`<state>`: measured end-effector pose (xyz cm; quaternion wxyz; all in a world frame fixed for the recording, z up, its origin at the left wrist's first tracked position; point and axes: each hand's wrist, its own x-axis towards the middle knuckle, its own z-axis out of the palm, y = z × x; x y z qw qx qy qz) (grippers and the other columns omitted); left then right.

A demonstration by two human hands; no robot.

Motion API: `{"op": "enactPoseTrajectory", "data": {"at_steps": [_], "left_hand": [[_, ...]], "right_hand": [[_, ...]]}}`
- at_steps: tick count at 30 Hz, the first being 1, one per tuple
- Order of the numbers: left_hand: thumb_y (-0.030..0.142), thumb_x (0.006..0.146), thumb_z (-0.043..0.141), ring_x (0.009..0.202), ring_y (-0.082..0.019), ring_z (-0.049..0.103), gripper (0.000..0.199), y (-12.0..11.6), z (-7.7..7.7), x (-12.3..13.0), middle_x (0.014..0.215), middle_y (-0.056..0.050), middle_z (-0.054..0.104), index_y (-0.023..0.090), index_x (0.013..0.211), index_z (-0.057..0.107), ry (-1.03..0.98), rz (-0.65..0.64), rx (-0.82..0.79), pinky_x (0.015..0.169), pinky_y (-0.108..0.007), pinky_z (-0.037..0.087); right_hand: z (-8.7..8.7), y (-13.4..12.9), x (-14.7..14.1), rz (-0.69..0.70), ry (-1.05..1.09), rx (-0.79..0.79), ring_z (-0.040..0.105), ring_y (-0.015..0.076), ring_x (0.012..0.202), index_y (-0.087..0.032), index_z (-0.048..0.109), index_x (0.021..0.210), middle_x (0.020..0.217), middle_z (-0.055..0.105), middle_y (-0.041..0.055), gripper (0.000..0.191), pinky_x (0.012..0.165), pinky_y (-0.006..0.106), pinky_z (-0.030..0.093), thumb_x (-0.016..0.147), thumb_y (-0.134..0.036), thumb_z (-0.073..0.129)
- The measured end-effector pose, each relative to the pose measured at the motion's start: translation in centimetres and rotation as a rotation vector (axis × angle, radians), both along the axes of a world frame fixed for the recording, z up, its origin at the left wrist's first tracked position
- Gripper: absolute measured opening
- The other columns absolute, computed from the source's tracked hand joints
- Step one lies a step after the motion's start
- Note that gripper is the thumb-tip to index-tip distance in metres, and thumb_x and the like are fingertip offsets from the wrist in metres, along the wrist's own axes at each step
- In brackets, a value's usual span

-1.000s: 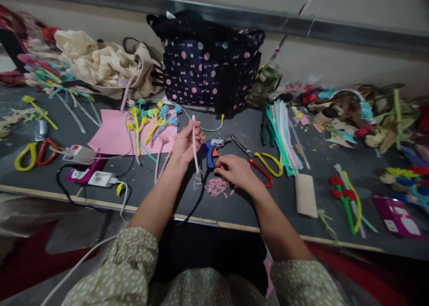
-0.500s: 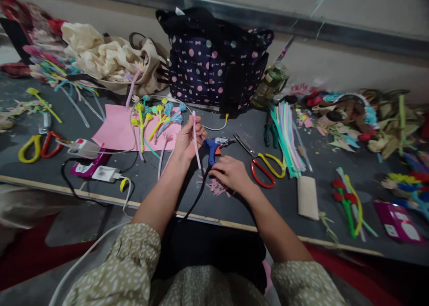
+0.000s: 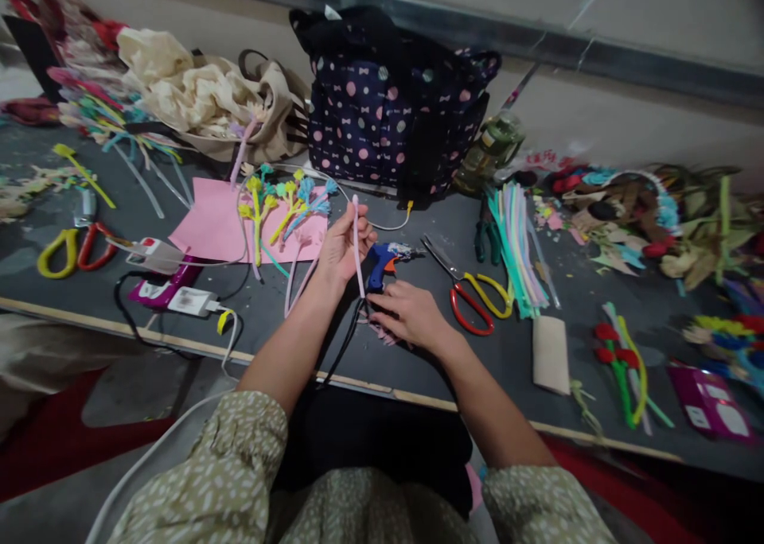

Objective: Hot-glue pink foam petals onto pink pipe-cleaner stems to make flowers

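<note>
One light pinch, and mind the heat

The dark table (image 3: 501,373) carries everything, the spotted bag (image 3: 394,114) standing at the back and the pink sheet (image 3: 208,222) lying to the left with yellow and blue fuzzy pieces on it. A pastel bundle (image 3: 518,250) lies to the right. Nearer, the scissors (image 3: 456,275) rest with handles parted; closing them would make reaching past safer.

The left hand (image 3: 344,246) is clamped on a pink stem (image 3: 359,266), held roughly upright above the table. That grip looks sound: snug enough to stop the stem turning, though squeezing harder could mat the fuzz. The right hand (image 3: 409,313) is low beside the stem's bottom end; whether its fingertips pinch anything, I cannot tell.

Beside both hands, the glue gun (image 3: 378,272) lies on the table, nozzle pointing right, near the scissors' tips. If it is hot, knuckles are best kept on the handle side. Its black cable (image 3: 344,343) passes close below the stem and could snag it.

Smallest are the pink scraps (image 3: 382,335), partly hidden under the right hand. Picking them singly, by an edge, should keep them flat.
</note>
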<state>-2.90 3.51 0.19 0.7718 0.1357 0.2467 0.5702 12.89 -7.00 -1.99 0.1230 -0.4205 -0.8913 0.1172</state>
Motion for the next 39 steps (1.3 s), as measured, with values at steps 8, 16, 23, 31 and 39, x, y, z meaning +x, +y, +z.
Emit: {"op": "enactPoseTrajectory", "data": {"at_steps": [8, 16, 23, 31, 39], "left_hand": [[0.033, 0.089, 0.057, 0.044, -0.005, 0.048, 0.022, 0.0, -0.2, -0.1, 0.053, 0.004, 0.051, 0.016, 0.079, 0.065, 0.02, -0.022, 0.0, 0.056, -0.018, 0.049], [0.034, 0.088, 0.059, 0.045, -0.006, 0.05, 0.02, 0.2, -0.5, -0.2, 0.052, 0.004, 0.052, 0.016, 0.082, 0.066, 0.018, -0.018, 0.002, 0.057, -0.02, 0.051], [0.031, 0.09, 0.056, 0.043, -0.005, 0.049, 0.021, 0.2, -0.3, -0.1, 0.052, 0.004, 0.052, 0.015, 0.08, 0.064, -0.03, -0.036, -0.008, 0.054, -0.018, 0.049], [0.031, 0.091, 0.056, 0.042, -0.004, 0.047, 0.023, 0.3, -0.3, -0.1, 0.052, 0.005, 0.051, 0.014, 0.078, 0.064, -0.067, -0.05, -0.02, 0.053, -0.016, 0.048], [0.029, 0.093, 0.051, 0.043, -0.004, 0.048, 0.026, 0.6, -0.7, -0.2, 0.052, 0.003, 0.052, 0.013, 0.078, 0.064, -0.102, -0.062, 0.022, 0.052, -0.018, 0.048]], "right_hand": [[-0.3, -1.1, -2.8, 0.076, -0.072, 0.076, 0.048, 0.025, 0.096, -0.015, 0.062, 0.111, 0.104, 0.059, 0.014, 0.036, 0.078, 0.036, 0.04, 0.092, -0.043, 0.051], [0.3, 0.2, 1.1, 0.015, -0.151, 0.031, 0.051, 0.0202, 0.084, -0.019, 0.066, 0.085, 0.087, 0.061, 0.0083, 0.018, 0.071, 0.032, 0.034, 0.093, -0.026, 0.052], [2.9, -0.3, 3.4, -0.023, 0.07, -0.134, 0.054, 0.0198, 0.093, -0.021, 0.068, 0.101, 0.094, 0.063, 0.0069, 0.017, 0.078, 0.03, 0.039, 0.092, -0.027, 0.054], [1.5, -2.5, 0.6, 0.213, -0.076, -0.123, 0.048, 0.0232, 0.104, -0.02, 0.063, 0.107, 0.114, 0.057, 0.0112, 0.019, 0.088, 0.038, 0.039, 0.091, -0.023, 0.054], [2.3, -2.9, 5.5, -0.045, 0.048, -0.072, 0.052, 0.0245, 0.105, -0.02, 0.063, 0.111, 0.116, 0.061, 0.0119, 0.023, 0.091, 0.041, 0.039, 0.093, -0.026, 0.05]]}}
